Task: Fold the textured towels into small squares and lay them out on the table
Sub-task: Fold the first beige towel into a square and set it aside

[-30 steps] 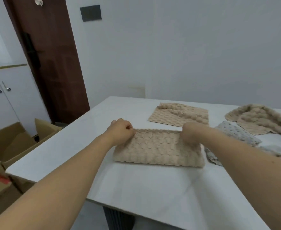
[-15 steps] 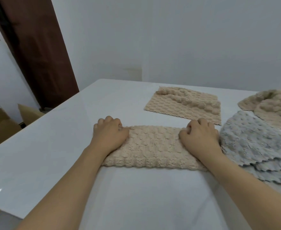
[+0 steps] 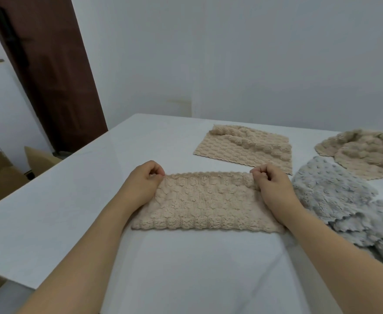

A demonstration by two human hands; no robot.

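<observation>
Left hand (image 3: pixel 142 185), right hand (image 3: pixel 273 186) each pinch far corners of folded beige towel (image 3: pixel 206 203) on table (image 3: pixel 186 268).

Head view: single wide-angle camera, worn on the head. Faces forward and down across the worktop (image 3: pixel 77 200), close over it.

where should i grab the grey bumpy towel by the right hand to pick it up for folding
Probably best taken at the scalloped near edge of the grey bumpy fleece towel, coming from the front. It lies crumpled and layered, and that edge is the clearest free border for the fingers to pinch and shake flat.
</observation>
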